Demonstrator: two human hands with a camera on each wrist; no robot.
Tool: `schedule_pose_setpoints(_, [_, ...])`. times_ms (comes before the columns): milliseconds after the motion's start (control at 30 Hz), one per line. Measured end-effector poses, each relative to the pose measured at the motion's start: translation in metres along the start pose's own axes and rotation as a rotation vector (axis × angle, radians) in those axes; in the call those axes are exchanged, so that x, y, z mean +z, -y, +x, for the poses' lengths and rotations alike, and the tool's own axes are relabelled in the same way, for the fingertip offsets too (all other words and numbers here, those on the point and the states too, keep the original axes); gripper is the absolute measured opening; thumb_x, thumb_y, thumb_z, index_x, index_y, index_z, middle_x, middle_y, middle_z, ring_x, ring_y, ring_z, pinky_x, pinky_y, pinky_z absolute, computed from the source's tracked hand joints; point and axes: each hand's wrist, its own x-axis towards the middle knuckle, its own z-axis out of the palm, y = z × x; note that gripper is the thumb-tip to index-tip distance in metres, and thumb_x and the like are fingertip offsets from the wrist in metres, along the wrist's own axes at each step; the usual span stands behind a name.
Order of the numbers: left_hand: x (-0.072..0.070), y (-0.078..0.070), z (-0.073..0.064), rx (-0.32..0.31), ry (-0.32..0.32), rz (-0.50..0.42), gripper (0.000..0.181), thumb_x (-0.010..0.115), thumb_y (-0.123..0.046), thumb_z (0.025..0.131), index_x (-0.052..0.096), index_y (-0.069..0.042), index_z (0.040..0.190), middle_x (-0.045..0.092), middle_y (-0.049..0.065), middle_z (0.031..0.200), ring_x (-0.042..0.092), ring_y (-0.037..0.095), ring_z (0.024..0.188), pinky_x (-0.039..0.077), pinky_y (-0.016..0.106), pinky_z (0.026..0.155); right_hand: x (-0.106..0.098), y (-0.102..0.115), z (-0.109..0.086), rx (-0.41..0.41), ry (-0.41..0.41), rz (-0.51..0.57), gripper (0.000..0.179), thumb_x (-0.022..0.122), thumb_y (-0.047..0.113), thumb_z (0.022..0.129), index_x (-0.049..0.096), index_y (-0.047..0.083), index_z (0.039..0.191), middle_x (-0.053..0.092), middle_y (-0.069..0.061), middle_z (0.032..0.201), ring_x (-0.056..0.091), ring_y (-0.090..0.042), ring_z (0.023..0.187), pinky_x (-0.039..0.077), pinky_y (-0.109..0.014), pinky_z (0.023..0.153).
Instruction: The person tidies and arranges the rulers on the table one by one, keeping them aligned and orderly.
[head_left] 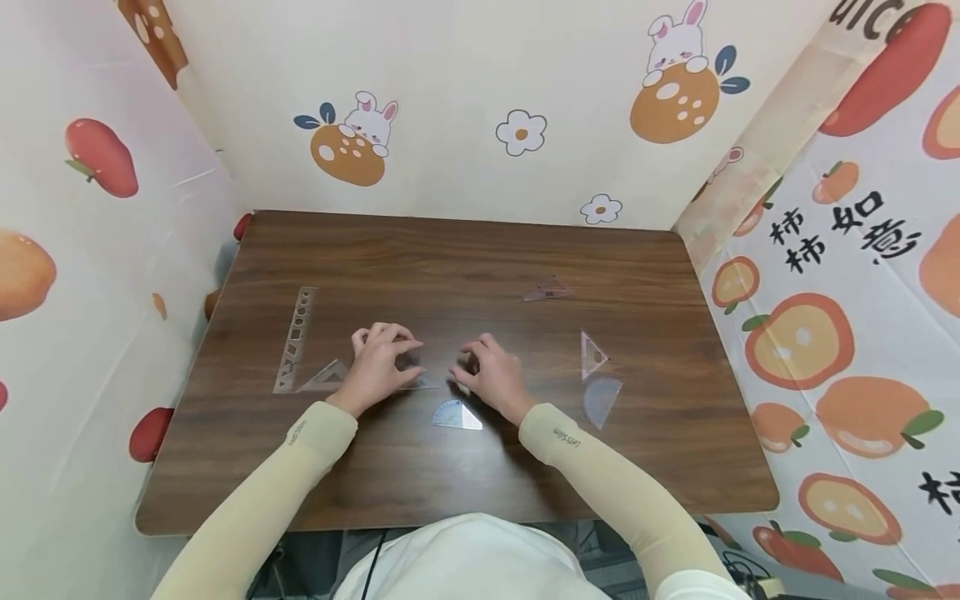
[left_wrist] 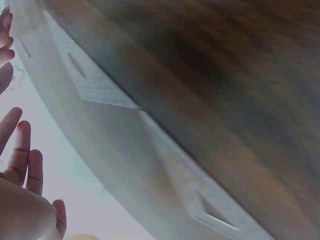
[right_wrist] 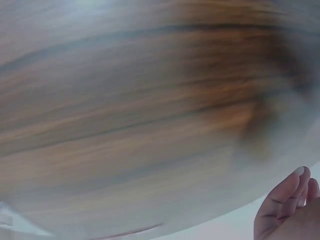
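Two clear, triangular plastic set squares lie end to end, one farther left, the other partly covered by the hand. Both are left of and behind a clear, half-round plastic protractor, which I use as landmark. In the left wrist view their corners meet or almost meet; I cannot tell exactly which.

Such pieces are probably very light, stiff and rather slippery, and their thin points may chip or crack if bent. Because they lie flat, an edge seems hard to catch with a nail; I judge it better to press one fingertip on the face and slide, or to take the rim of the cut-out slot.

The left hand is behind and left of the protractor, over the second set square, its thumb and fingers apart and pinching nothing that I can see; whether it touches the plastic I cannot tell. The right hand is behind and right of the protractor, fingers loosely bent, with nothing visible between them.

Farther left of the protractor lies a clear, long plastic ruler with cut shapes. To its right are a small clear triangle and a second half-round protractor; behind and right, a pinkish transparent triangle. All lie on a brown wood-grain table.
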Motion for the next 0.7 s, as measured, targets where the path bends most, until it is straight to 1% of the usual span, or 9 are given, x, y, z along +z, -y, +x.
schedule_pose_setpoints(167, [0.009,-0.014,0.017,0.043,-0.003,0.000,0.042,0.084,-0.030,0.072,0.074,-0.013,0.108,0.059,0.001,0.109,0.044,0.024,0.107,0.019,0.053,0.092,-0.014,-0.019,-0.005,0.040,-0.054,-0.022,0.040,0.068,0.051,0.083,0.068,0.021,0.108,0.058,0.006,0.096,0.056,-0.004,0.069,0.043,-0.024,0.056])
schedule_pose_setpoints(367, [0.020,-0.031,0.037,0.089,0.000,0.004,0.041,0.085,-0.030,0.071,0.074,-0.013,0.107,0.059,0.000,0.108,0.044,0.024,0.107,0.020,0.053,0.092,-0.030,-0.042,-0.013,0.096,-0.090,-0.033,0.038,0.068,0.050,0.083,0.068,0.020,0.107,0.058,0.006,0.097,0.054,-0.005,0.068,0.042,-0.024,0.055])
schedule_pose_setpoints(467, [0.027,-0.039,0.047,0.108,0.008,0.004,0.040,0.085,-0.030,0.072,0.074,-0.013,0.107,0.060,0.000,0.109,0.045,0.024,0.108,0.020,0.052,0.093,-0.038,-0.053,-0.018,0.130,-0.105,-0.044,0.039,0.068,0.050,0.083,0.068,0.020,0.108,0.059,0.005,0.097,0.055,-0.006,0.068,0.040,-0.022,0.053])
schedule_pose_setpoints(600, [0.034,-0.050,0.059,0.123,0.023,0.004,0.040,0.084,-0.030,0.072,0.074,-0.014,0.107,0.060,0.000,0.108,0.045,0.024,0.107,0.021,0.052,0.093,-0.046,-0.069,-0.025,0.177,-0.120,-0.055,0.040,0.066,0.050,0.084,0.068,0.019,0.108,0.061,0.002,0.098,0.055,-0.008,0.067,0.039,-0.021,0.051])
schedule_pose_setpoints(700, [0.039,-0.059,0.069,0.132,0.036,0.001,0.040,0.084,-0.029,0.072,0.074,-0.014,0.108,0.060,0.001,0.108,0.045,0.025,0.107,0.021,0.052,0.093,-0.050,-0.080,-0.031,0.208,-0.138,-0.045,0.040,0.067,0.049,0.085,0.068,0.017,0.108,0.062,0.000,0.099,0.057,-0.010,0.070,0.040,-0.022,0.052])
